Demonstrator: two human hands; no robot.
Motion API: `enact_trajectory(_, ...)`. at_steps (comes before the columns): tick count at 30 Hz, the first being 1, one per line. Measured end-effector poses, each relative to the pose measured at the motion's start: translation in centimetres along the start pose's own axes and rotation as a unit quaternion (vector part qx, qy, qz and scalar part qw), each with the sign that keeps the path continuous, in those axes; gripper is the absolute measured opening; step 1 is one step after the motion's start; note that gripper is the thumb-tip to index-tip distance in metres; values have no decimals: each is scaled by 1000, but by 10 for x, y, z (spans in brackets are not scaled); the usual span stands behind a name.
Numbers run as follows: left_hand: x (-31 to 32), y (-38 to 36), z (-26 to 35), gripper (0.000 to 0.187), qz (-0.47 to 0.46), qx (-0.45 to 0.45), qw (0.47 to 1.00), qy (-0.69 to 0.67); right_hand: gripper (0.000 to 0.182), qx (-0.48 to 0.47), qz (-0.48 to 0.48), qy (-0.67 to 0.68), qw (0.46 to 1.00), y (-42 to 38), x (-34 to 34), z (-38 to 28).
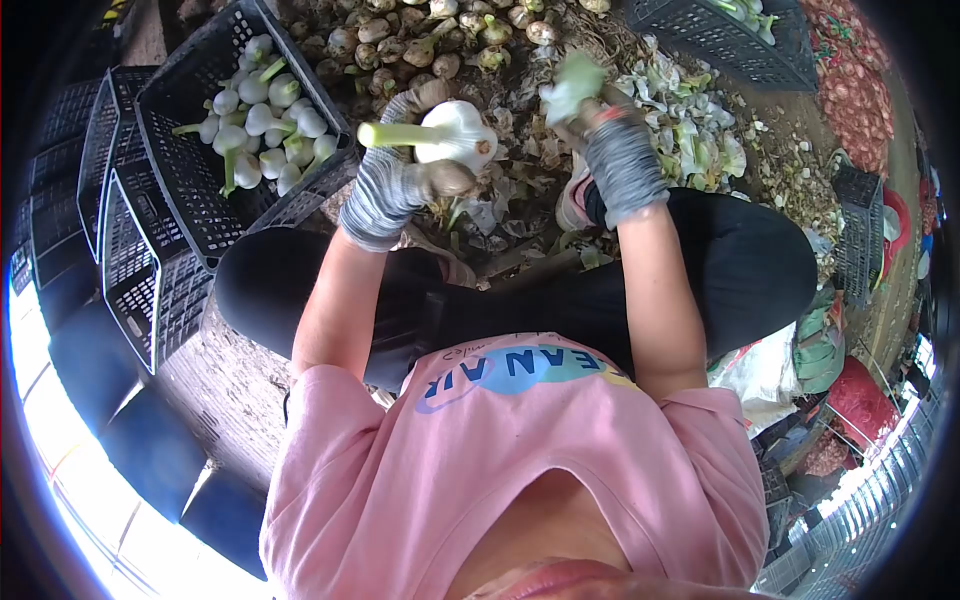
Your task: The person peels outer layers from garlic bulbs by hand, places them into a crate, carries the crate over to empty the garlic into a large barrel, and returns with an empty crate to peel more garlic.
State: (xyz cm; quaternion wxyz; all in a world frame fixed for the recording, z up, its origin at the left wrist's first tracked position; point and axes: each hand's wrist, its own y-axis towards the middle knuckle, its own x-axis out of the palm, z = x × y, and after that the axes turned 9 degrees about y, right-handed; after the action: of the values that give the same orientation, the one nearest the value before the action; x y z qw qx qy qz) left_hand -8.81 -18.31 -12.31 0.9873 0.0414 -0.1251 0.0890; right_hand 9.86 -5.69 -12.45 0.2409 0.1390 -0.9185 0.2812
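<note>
My left hand (400,185), in a grey striped knit glove with bare-looking fingertips, is closed around a white garlic bulb (458,138). The bulb's pale green stem (395,134) points left and its root end faces right. To the right, my right hand (610,140) wears a matching glove and is smeared by motion. A pale green, blurred piece of garlic skin (574,88) shows at its fingers, apart from the bulb. Below both hands lie loose garlic skins (510,200) on the ground.
A black crate (185,205) of clean white garlic bulbs (262,120) stands at left, beside more crates (135,270). Unpeeled bulbs (375,50) are heaped ahead. Peelings (690,120) cover the ground at right. Another crate (780,45) and red net sacks (850,80) stand far right.
</note>
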Motion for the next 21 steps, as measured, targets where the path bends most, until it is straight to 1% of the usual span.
enact_trajectory(1, 0, 1, -1, 81, 0, 16, 999, 43, 35, -18, 20, -182, 983, -2, -6, 3)
enact_trajectory(2, 0, 0, -2, 79, 3, 31, 996, 87, 37, -100, -61, -283, 952, -11, 1, 5)
enact_trajectory(3, 1, -1, -3, 76, 6, 44, 991, 129, 39, -178, -141, -378, 898, -23, 12, 6)
enact_trajectory(4, 3, -3, -5, 74, 9, 56, 984, 171, 37, -157, -177, -396, 888, -35, 25, 2)
enact_trajectory(5, 6, -6, -6, 72, 9, 66, 975, 213, 30, -136, -169, -393, 894, -40, 29, 5)
enact_trajectory(7, 9, -6, -6, 67, 6, 93, 950, 298, 25, -150, -171, -376, 898, -40, 31, 11)
enact_trajectory(8, 13, -2, 6, 71, 33, 133, 873, 467, 24, -172, -170, -425, 872, -40, 31, 12)
enact_trajectory(10, 14, -5, 3, 75, 30, 97, 881, 462, 22, -213, -168, -518, 811, -39, 30, 15)
enact_trajectory(11, 14, -8, 1, 77, 30, 76, 884, 460, 21, -209, -158, -535, 803, -39, 29, 16)
enact_trajectory(12, 18, -8, 6, 73, 21, 38, 909, 415, 20, -206, -148, -552, 794, -36, 28, 18)
enact_trajectory(13, 14, -9, 1, 69, 9, -17, 947, 321, 18, -203, -137, -569, 785, -32, 25, 19)
enact_trajectory(14, 7, -12, -9, 65, -4, -73, 972, 223, 15, -211, -132, -504, 827, -25, 20, 23)
enact_trajectory(15, 0, -15, -17, 61, -18, -128, 984, 122, 15, -134, -129, -417, 889, -20, 17, 26)
enact_trajectory(16, -5, -16, -22, 57, -31, -180, 983, 20, 17, -27, -106, -260, 959, -20, 17, 23)
enact_trajectory(17, 0, -13, -15, 58, -11, -166, 986, -27, 18, 80, -78, -92, 989, -21, 21, 16)
enact_trajectory(19, 16, -6, 6, 58, 30, -140, 982, -125, 18, 89, -137, -52, 985, -22, 21, 13)
enact_trajectory(20, 16, -4, 7, 58, 38, -139, 985, -95, 17, 93, -168, -32, 981, -21, 21, 12)
enact_trajectory(21, 12, -5, 2, 59, 32, -131, 990, -50, 16, 41, -180, -113, 976, -23, 22, 14)
